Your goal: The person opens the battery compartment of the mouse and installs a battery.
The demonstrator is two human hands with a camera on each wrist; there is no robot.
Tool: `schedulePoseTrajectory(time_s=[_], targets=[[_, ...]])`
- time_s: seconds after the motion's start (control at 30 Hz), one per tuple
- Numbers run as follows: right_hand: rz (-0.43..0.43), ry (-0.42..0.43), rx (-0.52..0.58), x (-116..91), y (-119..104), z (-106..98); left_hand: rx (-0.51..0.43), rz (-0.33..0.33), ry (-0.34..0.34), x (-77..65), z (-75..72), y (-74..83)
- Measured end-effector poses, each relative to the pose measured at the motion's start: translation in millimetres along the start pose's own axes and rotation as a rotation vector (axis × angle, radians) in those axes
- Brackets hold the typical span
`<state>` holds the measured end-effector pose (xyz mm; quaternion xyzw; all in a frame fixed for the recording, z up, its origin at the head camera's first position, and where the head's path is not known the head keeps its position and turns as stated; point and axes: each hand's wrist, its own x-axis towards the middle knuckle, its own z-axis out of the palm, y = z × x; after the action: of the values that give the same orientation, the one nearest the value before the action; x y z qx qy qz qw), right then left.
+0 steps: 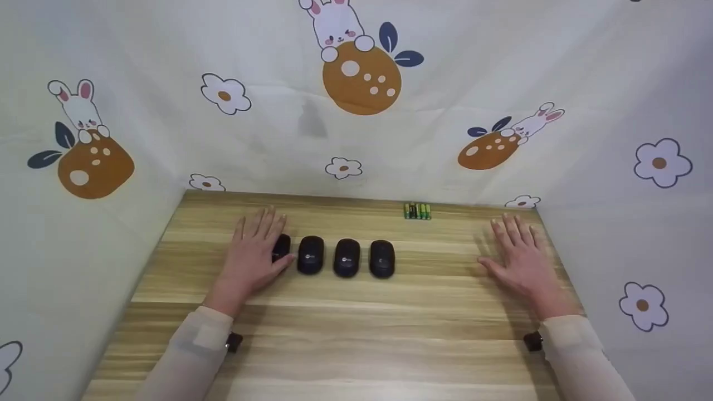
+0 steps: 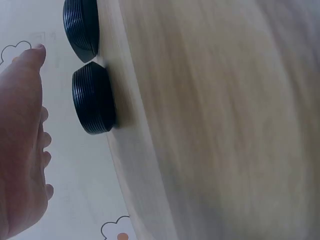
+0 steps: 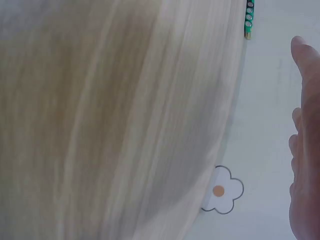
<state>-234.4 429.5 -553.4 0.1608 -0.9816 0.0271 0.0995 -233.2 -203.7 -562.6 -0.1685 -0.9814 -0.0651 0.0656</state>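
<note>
My left hand (image 1: 252, 257), palm down with fingers straight, hovers over the left part of the table and partly covers a black computer mouse (image 1: 283, 246). To its right a row continues with a second mouse (image 1: 311, 255), a third mouse (image 1: 347, 258) and a last mouse (image 1: 382, 259). Two dark mice (image 2: 93, 97) stand beyond the hand's thumb side in the left wrist view. Over the table's right side, my right hand (image 1: 521, 256) is spread with its thumb out, holding nothing. Several green batteries (image 1: 418, 211) lie side by side near the back edge, between the two hands.
The wood-grain table (image 1: 356, 345) meets a pale printed cloth (image 1: 267, 150) with rabbits, oranges and flowers at its back and on both sides. A small dark device (image 1: 234, 342) sits at the left wrist, and a similar device (image 1: 533, 341) at the right.
</note>
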Motion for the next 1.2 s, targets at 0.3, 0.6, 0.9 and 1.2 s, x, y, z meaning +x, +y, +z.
schedulePoseTrajectory(time_s=[0.3, 0.6, 0.9, 1.2], targets=[[-0.024, -0.007, 0.095, 8, -17, 8, 0.004, 0.038, 0.03, 3.3, 6.4, 8.6], [-0.029, 0.012, 0.243, 13, -34, 16, -0.133, 0.091, 0.056, 10.6, 7.7, 25.2], [-0.072, 0.067, 0.397, 21, -54, 17, -0.347, 0.128, 0.067, 21.6, 7.9, 41.2], [-0.102, 0.054, 0.501, 26, -72, 18, -0.448, 0.173, 0.024, 29.5, 9.3, 59.7]])
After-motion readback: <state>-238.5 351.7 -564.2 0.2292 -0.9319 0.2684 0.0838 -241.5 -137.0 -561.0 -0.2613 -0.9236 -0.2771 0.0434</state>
